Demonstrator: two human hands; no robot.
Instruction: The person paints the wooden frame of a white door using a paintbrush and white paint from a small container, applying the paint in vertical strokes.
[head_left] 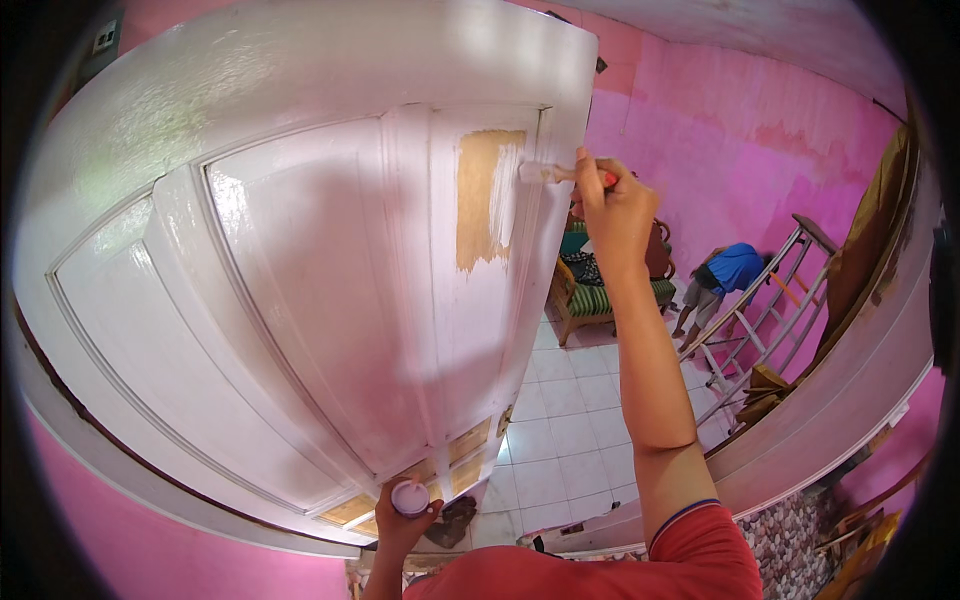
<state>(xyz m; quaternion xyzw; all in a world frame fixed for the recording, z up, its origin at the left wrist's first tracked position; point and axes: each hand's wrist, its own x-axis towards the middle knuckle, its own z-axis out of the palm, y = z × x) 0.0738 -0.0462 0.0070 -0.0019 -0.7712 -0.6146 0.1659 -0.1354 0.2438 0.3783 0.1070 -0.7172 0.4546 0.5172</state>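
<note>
My right hand [617,210] is raised and closed round the handle of a paintbrush [545,173]. The brush's white-coated bristles are at a panel of the door [290,260], just right of a bare tan patch [475,210]. Fresh white strokes run down that patch's right side. Low down, my left hand [398,518] grips a small cup [410,497] of pale paint. Most of the door is glossy white, with raised mouldings around its panels. More tan, unpainted-looking sections [468,455] show near its bottom.
Beyond the door's edge is a white tiled floor [560,410] with a green striped chair [590,298]. A person in a blue shirt [735,268] bends beside a metal stepladder [765,310]. Brown cloth [870,240] hangs at the right by the door frame [800,465].
</note>
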